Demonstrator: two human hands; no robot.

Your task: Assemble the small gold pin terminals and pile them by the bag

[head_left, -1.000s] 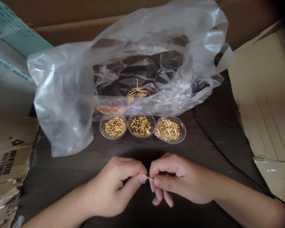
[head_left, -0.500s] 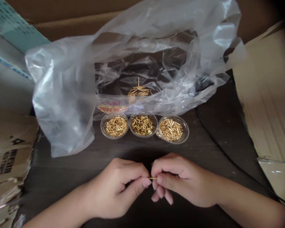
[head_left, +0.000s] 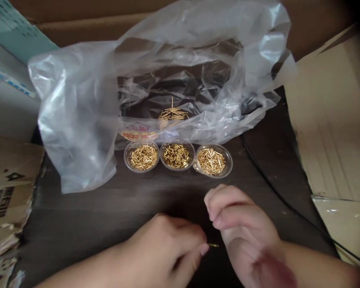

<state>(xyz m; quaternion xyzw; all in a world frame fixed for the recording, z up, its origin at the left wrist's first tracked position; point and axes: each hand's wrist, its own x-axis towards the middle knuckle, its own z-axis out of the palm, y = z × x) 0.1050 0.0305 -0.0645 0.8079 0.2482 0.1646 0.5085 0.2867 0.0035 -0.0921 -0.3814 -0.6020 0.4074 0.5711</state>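
My left hand is closed, its thumb and index finger pinching a thin gold-coloured metal pin whose free end points right. To the right and slightly higher, my right hand is apart from the pin, its fingers curled together and blurred. Whether anything sits inside them is hidden. Beyond my hands stand a left clear dish, a middle clear dish and a right clear dish in a row, each with many small gold metal pieces. Longer gold pins lie in a pile at the opened clear plastic bag.
A black cable runs along the right of the dark table. Cardboard borders the right side, and a printed carton stands at the left. Behind the bag rises a brown cardboard wall.
My right hand has let go of the pin's right end, moving right and turning over. My left hand has shifted right and nearer, still pinching the pin. The view has shifted slightly.
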